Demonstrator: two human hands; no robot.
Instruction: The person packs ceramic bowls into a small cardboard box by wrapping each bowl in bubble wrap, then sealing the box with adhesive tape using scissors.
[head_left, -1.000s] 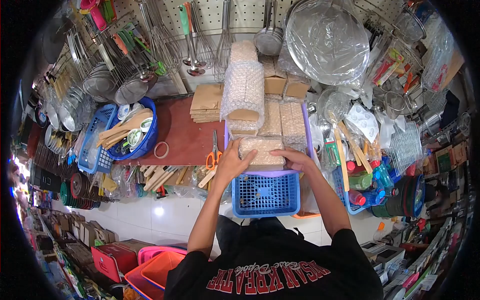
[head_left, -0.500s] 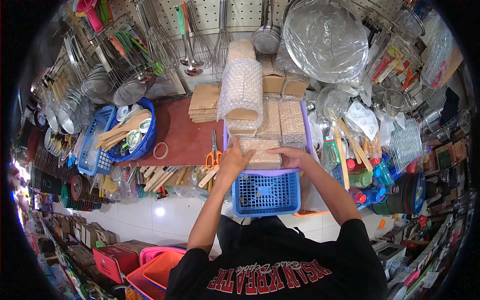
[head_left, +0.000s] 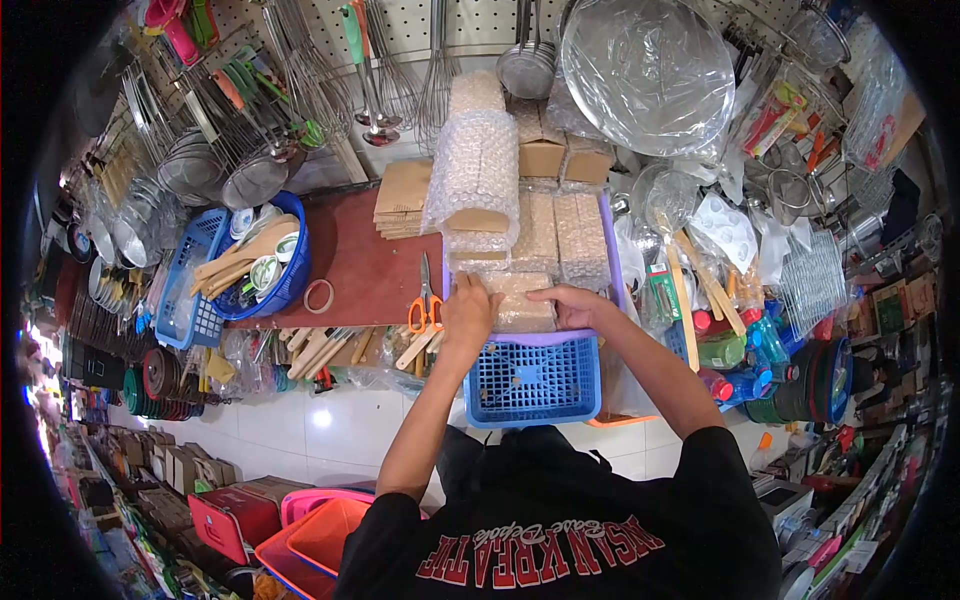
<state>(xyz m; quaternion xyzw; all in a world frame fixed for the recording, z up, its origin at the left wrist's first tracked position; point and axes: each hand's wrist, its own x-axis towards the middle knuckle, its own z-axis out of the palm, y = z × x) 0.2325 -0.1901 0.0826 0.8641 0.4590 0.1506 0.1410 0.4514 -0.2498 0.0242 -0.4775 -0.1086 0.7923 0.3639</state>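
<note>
A small bubble-wrapped cardboard box (head_left: pixel 522 303) lies at the near end of a purple basket (head_left: pixel 617 262). My left hand (head_left: pixel 468 308) is at its left end, fingers curled over that side and the thumb against it. On the opposite end, my right hand (head_left: pixel 577 306) grips the box with its thumb on top; its other fingers are partly hidden. Behind it, more wrapped boxes (head_left: pixel 580 235) fill the basket, and a larger bubble-wrapped parcel (head_left: pixel 476 180) is stacked on the left. Orange-handled scissors (head_left: pixel 424 300) lie just left of my left hand.
A blue crate (head_left: pixel 532 385) sits in front of the purple basket. Left on the red board (head_left: pixel 365 255) are flat brown cartons (head_left: pixel 403 200), a tape roll (head_left: pixel 319 297) and a blue basket of utensils (head_left: pixel 290 262). Wooden-handled tools and bottles flank the work spot.
The view has shifted slightly. My left hand's fingers have drawn in toward the box's left end, and the box appears to sit slightly deeper in the basket. My right hand stays on its end.
</note>
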